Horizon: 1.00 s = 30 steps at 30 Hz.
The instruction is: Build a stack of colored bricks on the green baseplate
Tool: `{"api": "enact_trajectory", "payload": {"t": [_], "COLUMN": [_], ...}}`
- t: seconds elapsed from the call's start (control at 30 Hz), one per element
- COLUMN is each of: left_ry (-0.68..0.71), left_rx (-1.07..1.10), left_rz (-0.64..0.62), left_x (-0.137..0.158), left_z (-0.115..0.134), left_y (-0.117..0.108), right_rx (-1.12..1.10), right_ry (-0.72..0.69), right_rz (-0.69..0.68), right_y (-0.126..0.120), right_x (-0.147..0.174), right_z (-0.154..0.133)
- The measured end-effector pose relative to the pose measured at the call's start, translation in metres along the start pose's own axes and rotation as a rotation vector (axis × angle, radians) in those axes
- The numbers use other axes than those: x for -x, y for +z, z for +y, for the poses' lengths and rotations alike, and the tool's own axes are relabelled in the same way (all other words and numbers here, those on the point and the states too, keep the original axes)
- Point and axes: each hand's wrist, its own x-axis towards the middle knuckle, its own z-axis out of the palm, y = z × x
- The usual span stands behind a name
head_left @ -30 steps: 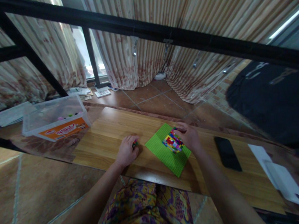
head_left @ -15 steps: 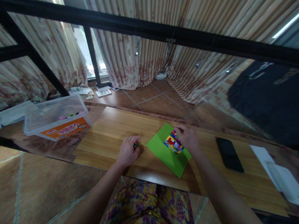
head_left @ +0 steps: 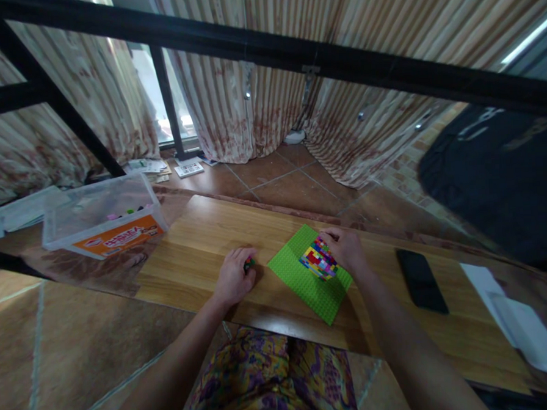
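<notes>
A green studded baseplate (head_left: 305,286) lies at an angle on the wooden board, and a many-coloured build of small toy bricks (head_left: 317,261) stands on it. My right hand (head_left: 343,247) is at the far right side of the build, fingers bent together against its upper edge; whether a brick is between the fingertips is hidden. Left of the baseplate, my left hand (head_left: 235,275) rests on the board with fingers curled round a few small green and red toy bricks (head_left: 249,264).
A clear plastic box (head_left: 104,211) with an orange label and some bricks stands at the left. To the right lie a black phone (head_left: 422,281) and a white plastic piece (head_left: 532,332). A dark metal bar (head_left: 274,46) crosses above, before striped curtains.
The right hand has shifted very slightly at the build's edge. My left hand keeps its place, and the view has tilted a little.
</notes>
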Motion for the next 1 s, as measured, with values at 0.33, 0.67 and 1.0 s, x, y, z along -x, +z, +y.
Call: {"api": "enact_trajectory", "payload": {"t": [0.33, 0.67, 1.0], "left_ry": [0.003, -0.01, 0.0], "left_rx": [0.004, -0.007, 0.002], "left_rz": [0.001, -0.003, -0.006], "left_x": [0.0, 0.0, -0.001], "left_z": [0.0, -0.001, 0.001], "left_y": [0.0, 0.001, -0.001], "right_rx": [-0.155, -0.086, -0.068], "right_ry": [0.123, 0.121, 0.106], "right_rz": [0.057, 0.072, 0.042], "right_y": [0.004, -0.001, -0.006], "right_x": [0.015, 0.018, 0.012], "right_z": [0.007, 0.001, -0.003]}}
